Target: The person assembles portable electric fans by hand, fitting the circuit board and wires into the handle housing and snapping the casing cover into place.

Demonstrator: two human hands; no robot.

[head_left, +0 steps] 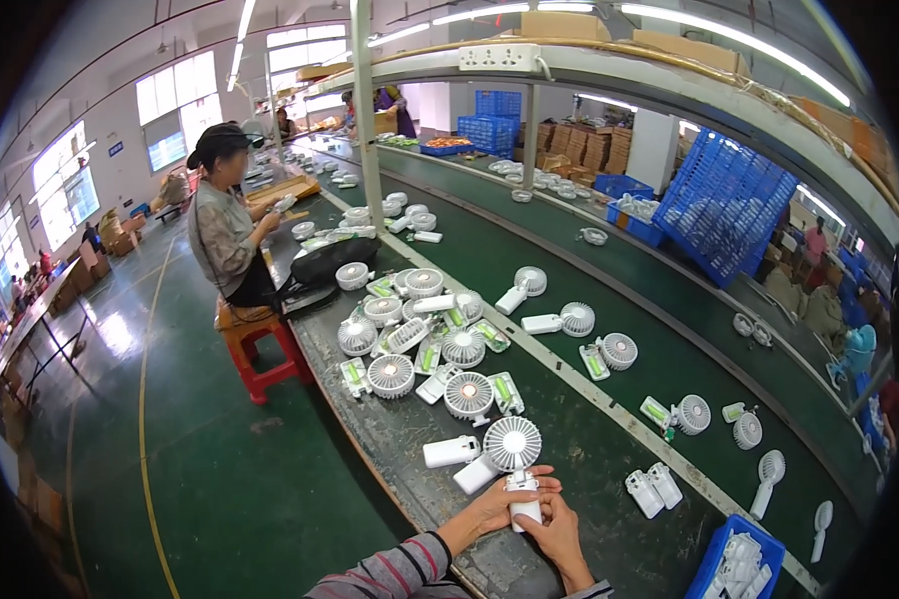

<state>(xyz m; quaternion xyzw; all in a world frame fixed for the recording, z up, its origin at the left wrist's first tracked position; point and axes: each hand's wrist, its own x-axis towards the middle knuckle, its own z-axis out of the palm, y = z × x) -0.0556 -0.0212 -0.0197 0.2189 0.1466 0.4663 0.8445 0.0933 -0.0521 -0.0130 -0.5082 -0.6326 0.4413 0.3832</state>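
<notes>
A white handheld fan (pixel 512 443) is between my hands, its round slatted head pointing away from me over the bench. My left hand (pixel 495 506) wraps round its handle from the left, fingers behind it. From the right, my right hand (pixel 558 527) closes on the lower handle, thumb against the white casing. Just left of the fan lie a white handle piece (pixel 451 451) and another white piece partly behind the fan head. Farther up the bench is a heap of white fans (pixel 391 375), several with handles opened and green parts showing.
A blue bin (pixel 709 571) of white casings stands at my right. Two white casings (pixel 654 489) lie nearby. Along the green conveyor (pixel 649 339) sit several spaced fans. A metal post (pixel 366 120) rises beyond the heap. A seated co-worker (pixel 232 215) handles a white part, beside a black bag (pixel 332 262).
</notes>
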